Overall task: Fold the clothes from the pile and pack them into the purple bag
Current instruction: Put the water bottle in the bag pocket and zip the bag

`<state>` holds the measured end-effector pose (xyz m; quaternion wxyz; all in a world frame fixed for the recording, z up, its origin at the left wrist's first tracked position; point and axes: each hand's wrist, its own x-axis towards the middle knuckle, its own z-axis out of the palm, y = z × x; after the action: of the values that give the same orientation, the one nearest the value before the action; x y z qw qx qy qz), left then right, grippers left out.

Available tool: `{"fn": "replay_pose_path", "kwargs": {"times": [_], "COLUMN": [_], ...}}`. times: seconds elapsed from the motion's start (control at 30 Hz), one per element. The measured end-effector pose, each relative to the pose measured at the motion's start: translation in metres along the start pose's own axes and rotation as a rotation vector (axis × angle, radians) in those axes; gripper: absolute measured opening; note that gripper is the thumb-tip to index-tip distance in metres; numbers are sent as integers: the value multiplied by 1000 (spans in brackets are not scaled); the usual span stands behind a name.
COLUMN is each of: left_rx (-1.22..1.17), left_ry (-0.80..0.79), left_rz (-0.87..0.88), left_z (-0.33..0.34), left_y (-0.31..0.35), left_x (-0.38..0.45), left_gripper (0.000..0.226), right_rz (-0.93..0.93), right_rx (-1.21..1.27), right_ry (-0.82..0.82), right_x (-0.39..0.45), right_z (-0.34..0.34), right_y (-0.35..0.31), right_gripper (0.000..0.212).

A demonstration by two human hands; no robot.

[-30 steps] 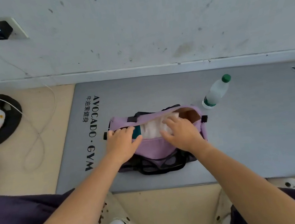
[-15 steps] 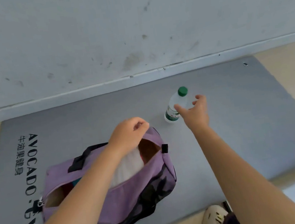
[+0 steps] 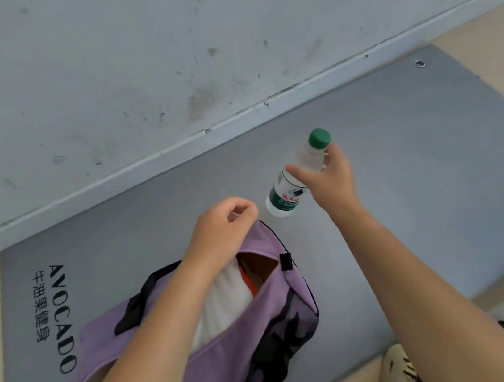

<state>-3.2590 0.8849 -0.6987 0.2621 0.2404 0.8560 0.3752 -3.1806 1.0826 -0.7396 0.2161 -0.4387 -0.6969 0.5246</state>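
We judge the packing nearly finished: the soft purple fabric duffel bag (image 3: 202,353) lies on the grey foam mat (image 3: 407,201) under our left forearm, its top unzipped, and folded white cloth (image 3: 224,301) with a strip of orange cloth (image 3: 246,280) beside it already fills the opening below our left wrist. No loose pile of clothes shows anywhere near either hand, so the folding looks done, though some could lie out of view. Our left hand (image 3: 220,230) hovers over the far end of the bag with its fingers loosely curled; whether it pinches the bag's rim or a zip pull we cannot tell. Our right hand (image 3: 330,180) has thumb and fingers curled round the clear plastic water bottle with the green cap (image 3: 300,174), just beyond the bag's far end; whether its base rests on the mat we cannot tell. What seems left is stowing that bottle, if it belongs inside, and zipping the bag shut.
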Motion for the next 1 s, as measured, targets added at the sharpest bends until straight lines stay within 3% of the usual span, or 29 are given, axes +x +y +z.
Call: {"fn": "replay_pose_path", "kwargs": {"times": [0.03,0.17,0.23,0.4,0.47,0.53,0.63,0.73,0.83,0.9,1.0], "left_rx": [-11,86,133,82,-117,-470,-850,-936,-854,-823,-813], "left_ry": [35,129,160,258,270,252,128,-77,-129,-17,147], "left_rz": [8,183,244,119,18,-56,-114,-77,-61,-122,-208], "left_z": [-4,-34,-56,-109,-118,-119,-115,-113,-105,-95,-80], "left_y": [7,41,56,63,54,39,17,4,-8,-18,-36], "left_x": [-5,-38,-64,-148,-184,-214,-248,-266,-274,-273,-258], "left_gripper": [7,61,72,67,66,61,43,40,46,50,39], "right_rz": [-18,-136,-184,-73,-64,-60,-29,5,81,135,128], "right_rx": [95,374,391,355,282,260,234,186,161,149,120], "right_ry": [13,-47,-106,-325,-435,-583,-927,-1152,-1239,-1236,-1092], "right_x": [-13,-74,-105,-184,-213,-237,-264,-281,-282,-281,-277], "right_z": [-2,-8,-13,-14,-16,-18,-21,-23,-26,-27,-24], "right_y": [-12,-76,-109,-164,-172,-170,-160,-152,-139,-126,-103], "right_gripper": [55,36,29,43,48,46,44,42,40,40,37]}}
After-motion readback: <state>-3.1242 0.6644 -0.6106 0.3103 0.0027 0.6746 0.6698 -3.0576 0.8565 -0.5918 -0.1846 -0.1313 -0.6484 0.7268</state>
